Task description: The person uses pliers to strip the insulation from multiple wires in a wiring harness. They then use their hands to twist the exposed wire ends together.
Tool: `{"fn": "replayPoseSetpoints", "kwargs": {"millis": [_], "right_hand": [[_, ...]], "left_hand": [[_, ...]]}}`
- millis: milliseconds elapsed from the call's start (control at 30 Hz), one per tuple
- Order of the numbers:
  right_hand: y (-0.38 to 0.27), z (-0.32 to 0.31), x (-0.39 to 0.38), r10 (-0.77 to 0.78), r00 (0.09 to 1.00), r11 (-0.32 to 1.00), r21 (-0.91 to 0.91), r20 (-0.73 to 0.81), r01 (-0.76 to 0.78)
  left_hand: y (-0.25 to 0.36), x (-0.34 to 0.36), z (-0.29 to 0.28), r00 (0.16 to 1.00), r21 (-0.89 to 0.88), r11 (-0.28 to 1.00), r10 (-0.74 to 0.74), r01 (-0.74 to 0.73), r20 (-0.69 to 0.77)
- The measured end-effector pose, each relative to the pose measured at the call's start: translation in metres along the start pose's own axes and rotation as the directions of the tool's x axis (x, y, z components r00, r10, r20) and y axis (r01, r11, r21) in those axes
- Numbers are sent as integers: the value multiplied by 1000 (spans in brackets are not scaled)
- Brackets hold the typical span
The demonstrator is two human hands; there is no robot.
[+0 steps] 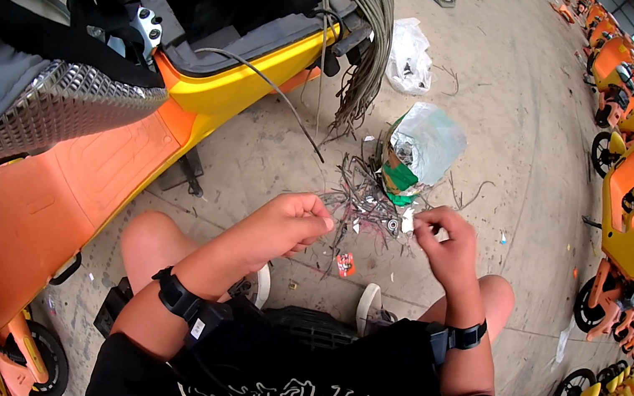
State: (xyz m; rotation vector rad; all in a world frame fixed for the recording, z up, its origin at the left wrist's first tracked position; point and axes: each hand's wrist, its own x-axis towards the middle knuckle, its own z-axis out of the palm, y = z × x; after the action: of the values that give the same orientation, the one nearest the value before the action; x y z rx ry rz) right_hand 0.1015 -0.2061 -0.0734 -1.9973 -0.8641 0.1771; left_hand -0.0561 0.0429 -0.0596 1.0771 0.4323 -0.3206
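Over the littered floor in front of my knees, my left hand (293,226) is closed with thumb and fingers pressed together. Whatever is in that pinch, if anything, is too small to make out. To its right, apart from it, my right hand (449,245) curls thumb and forefinger together. A small white scrap (408,220) shows at those fingertips; whether it is held or lies on the floor behind, I cannot tell. Below and beyond both hands lies a heap of cut wire pieces (364,198). An open bag (426,145), whitish and green, stands just behind the heap.
At the left stands a large yellow and orange scooter (75,172), a bundle of grey cables (364,28) hanging off its open box. A white plastic bag (410,55) lies farther back. Rows of orange and yellow scooters (630,202) line the right side. An orange sticker-like piece (345,264) lies between my feet.
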Motion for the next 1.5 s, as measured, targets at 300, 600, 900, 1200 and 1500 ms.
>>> {"fn": "replayPoseSetpoints", "kwargs": {"millis": [300,600,900,1200,1500], "right_hand": [[-24,29,-5,-170,962,983,108,214,149],[-20,32,-4,-200,958,963,222,205,154],[-21,31,-6,-153,965,967,232,212,102],[-19,34,-6,-190,971,968,189,142,162],[-19,36,-4,-213,968,977,5,132,214]], "left_hand": [[3,3,13,999,-83,997,-13,11,-29],[0,6,16,998,-61,997,-53,51,-35],[0,4,16,998,-56,997,-60,58,-37],[-3,6,16,998,-42,997,-61,60,-26],[-1,3,17,998,-16,998,-64,64,-20]]}}
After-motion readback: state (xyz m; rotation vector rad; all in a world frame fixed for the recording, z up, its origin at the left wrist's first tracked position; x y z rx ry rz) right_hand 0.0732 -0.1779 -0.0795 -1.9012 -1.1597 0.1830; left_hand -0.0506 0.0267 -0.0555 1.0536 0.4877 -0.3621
